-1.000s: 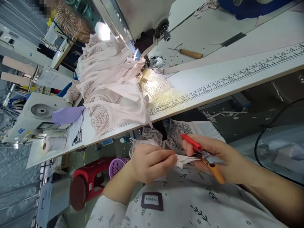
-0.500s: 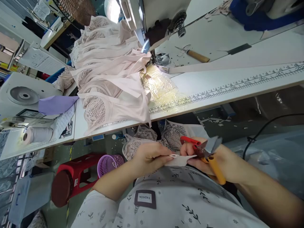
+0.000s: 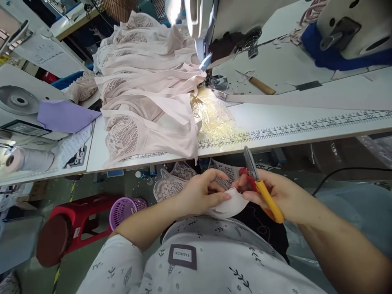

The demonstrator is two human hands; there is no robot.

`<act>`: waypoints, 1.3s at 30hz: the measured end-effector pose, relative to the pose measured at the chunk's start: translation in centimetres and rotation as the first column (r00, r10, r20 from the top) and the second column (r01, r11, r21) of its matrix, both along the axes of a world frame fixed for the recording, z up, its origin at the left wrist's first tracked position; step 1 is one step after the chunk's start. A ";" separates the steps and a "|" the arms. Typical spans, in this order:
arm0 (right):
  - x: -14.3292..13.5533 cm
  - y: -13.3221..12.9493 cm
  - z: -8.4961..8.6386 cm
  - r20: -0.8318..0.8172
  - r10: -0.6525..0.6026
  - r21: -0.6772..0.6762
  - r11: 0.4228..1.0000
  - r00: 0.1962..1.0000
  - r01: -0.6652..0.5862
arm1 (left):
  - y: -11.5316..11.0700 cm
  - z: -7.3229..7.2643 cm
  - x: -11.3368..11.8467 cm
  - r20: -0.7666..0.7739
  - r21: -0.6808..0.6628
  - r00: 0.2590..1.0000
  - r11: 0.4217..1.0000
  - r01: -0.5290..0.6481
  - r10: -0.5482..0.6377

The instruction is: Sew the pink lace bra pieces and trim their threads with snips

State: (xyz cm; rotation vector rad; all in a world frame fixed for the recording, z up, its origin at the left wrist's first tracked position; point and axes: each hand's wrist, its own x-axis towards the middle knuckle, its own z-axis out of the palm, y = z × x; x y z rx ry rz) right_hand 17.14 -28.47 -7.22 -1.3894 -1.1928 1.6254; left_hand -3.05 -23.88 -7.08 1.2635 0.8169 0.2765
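Note:
My left hand (image 3: 200, 192) pinches the edge of a pale fabric piece (image 3: 232, 206) between thumb and fingers, just above my lap. Close on its right, my right hand (image 3: 275, 190) grips scissors (image 3: 266, 198) with yellow-orange and red handles, blades pointing up and away from the fabric. The right fingertips also touch the fabric's edge. Beneath the table edge, lace bra cups (image 3: 170, 185) lie by my left wrist; whether they join the held fabric is hidden. Dark cloth with a loose thread (image 3: 260, 222) lies under the right hand.
Pale pink lace bras (image 3: 147, 122) are heaped on the table (image 3: 266, 118) left of the sewing machine (image 3: 241, 16). A wooden-handled awl (image 3: 260, 85) lies beyond a printed ruler. A red stool (image 3: 88, 220) and a purple basket (image 3: 122, 212) stand on the floor at left.
The scissors have swung so their blades point upward. The held fabric now shows a broader, curved face, and my left fingers have lifted and spread somewhat. The camera view has shifted.

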 end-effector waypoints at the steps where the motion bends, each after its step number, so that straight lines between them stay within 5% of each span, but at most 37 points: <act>1: -0.2 0.0 0.2 0.009 0.000 -0.001 1.000 1.000 0.000 | 0.1 0.0 0.3 -0.010 0.035 0.999 0.999 0.032 -0.032; 6: -0.6 -0.6 -0.7 0.058 -0.090 0.034 0.996 0.994 0.088 | 1.3 0.1 0.6 -0.030 0.090 0.985 0.981 0.173 -0.171; 11: 0.3 -1.3 -2.3 0.116 -0.225 0.098 0.972 0.967 0.214 | 2.5 -0.1 -2.0 -0.117 0.158 0.960 0.950 0.269 -0.253; 15: 0.7 -1.7 -3.0 0.145 -0.300 0.060 0.954 0.943 0.294 | 1.5 -1.2 -3.7 -0.185 0.236 0.983 0.970 0.054 -0.010; 21: 0.8 -2.4 -3.8 0.112 -0.323 0.058 0.946 0.940 0.318 | -1.5 -2.6 -3.2 0.058 0.100 0.931 0.926 -0.363 0.359; 26: 1.3 -2.5 -3.6 0.083 -0.225 0.078 0.973 0.971 0.218 | -2.4 -2.4 -2.6 0.129 0.344 0.926 0.859 -0.378 0.356; 29: 1.5 -2.4 -3.4 0.093 -0.176 0.167 0.973 0.980 0.158 | -2.6 -2.2 -2.4 0.139 0.378 0.921 0.840 -0.389 0.364; 34: 1.5 -2.4 -3.2 0.165 -0.167 0.309 0.945 0.972 0.110 | -2.5 -1.9 -2.1 0.145 -0.010 0.885 0.895 -0.446 0.443; 39: 0.9 -2.7 -2.4 0.204 -0.185 0.364 0.926 0.961 0.101 | -2.2 -1.8 -1.8 0.150 -0.282 0.854 0.849 -0.446 0.498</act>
